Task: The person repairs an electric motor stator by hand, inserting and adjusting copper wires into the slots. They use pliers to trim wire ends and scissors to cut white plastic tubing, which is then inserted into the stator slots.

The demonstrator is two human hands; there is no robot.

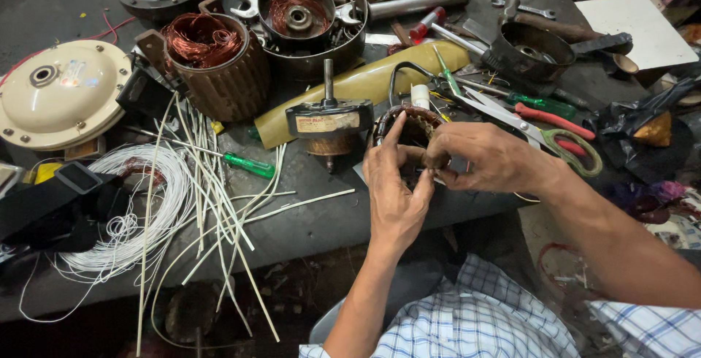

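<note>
- Both hands meet over a small round stator (413, 126) at the near edge of the dark tabletop (314, 219), just past picture centre.
- The left hand (394, 190) grips the stator's near side, forefinger raised along its rim and thumb pressed against it.
- The right hand (488, 157) comes in from 3 o'clock, fingers pinched together at the winding; what they pinch is too small to tell.
- At 9 o'clock of the stator, just beside it, stands a black rotor (328, 126) with its shaft upright.
- A green screwdriver (248, 164) lies at 9 o'clock beyond the rotor, among loose white sleeves (219, 197) fanned across the tabletop.
- A coil of white wire (139, 212) sits well off at 8 o'clock.
- At 3 o'clock, scissors (540, 131) with red and green handles lie near the right wrist.
- At 11 o'clock, a brown ribbed stator (219, 73) holds copper winding; at 12 o'clock, a black housing (307, 14) holds another copper coil and spanners.
- A cream fan cover (62, 95) rests at the far 9 o'clock edge.
- A yellowish sheet (365, 84) lies rolled behind the rotor.
</note>
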